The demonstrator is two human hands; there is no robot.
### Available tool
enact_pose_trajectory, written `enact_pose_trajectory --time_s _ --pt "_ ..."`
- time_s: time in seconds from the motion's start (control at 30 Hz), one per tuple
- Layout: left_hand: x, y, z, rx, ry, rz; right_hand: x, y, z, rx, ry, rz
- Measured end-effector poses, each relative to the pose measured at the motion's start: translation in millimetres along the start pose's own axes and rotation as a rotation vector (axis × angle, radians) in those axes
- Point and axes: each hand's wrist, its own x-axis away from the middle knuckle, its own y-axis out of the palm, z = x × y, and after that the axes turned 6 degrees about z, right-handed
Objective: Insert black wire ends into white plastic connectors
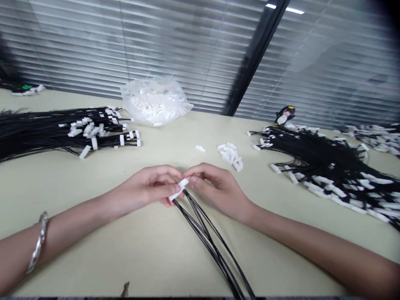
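A white plastic connector [178, 190] sits between my two hands above the middle of the table. Several black wires [206, 237] run from it down over the table's front edge. My left hand [153, 188] pinches the connector's left part, thumb on top and fingers behind. From the right, my right hand [214, 185] grips its other end between thumb and forefinger. Part of the connector is hidden under the fingertips. Beyond my right hand lies a small pile of loose white connectors [231, 155], with a single white piece [200, 148] beside it.
A clear bag of white pieces [157, 101] stands at the back. Bundled black wires with white ends [35, 132] lie at left, and another wire heap [319, 159] at right, near a penguin figure [285, 115]. Window blinds [170, 36] rise behind the table [124, 248].
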Motion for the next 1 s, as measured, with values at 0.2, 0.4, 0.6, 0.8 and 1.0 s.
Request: enact_pose_trajectory --time_s 0.2,0.4,0.6,0.8,1.0 --pt "-1.2 0.3 -0.9 0.005 0.024 -0.008 -0.6 0.3 -1.6 0.030 0.002 0.008" --pt "-0.4 0.0 -0.6 -0.006 0.020 -0.022 0.9 -0.6 -1.7 0.027 -0.014 0.001" --pt "-1.4 -1.1 -0.8 -0.015 0.010 -0.038 2.9 -1.0 -2.1 0.007 -0.045 -0.013" --pt "-1.0 -1.6 0.6 -0.018 0.024 -0.057 0.8 0.6 -1.3 -0.030 -0.042 -0.005" --pt "-0.7 -1.1 -0.9 -0.011 0.028 -0.052 1.1 -0.3 -3.3 -0.033 -0.053 -0.024"
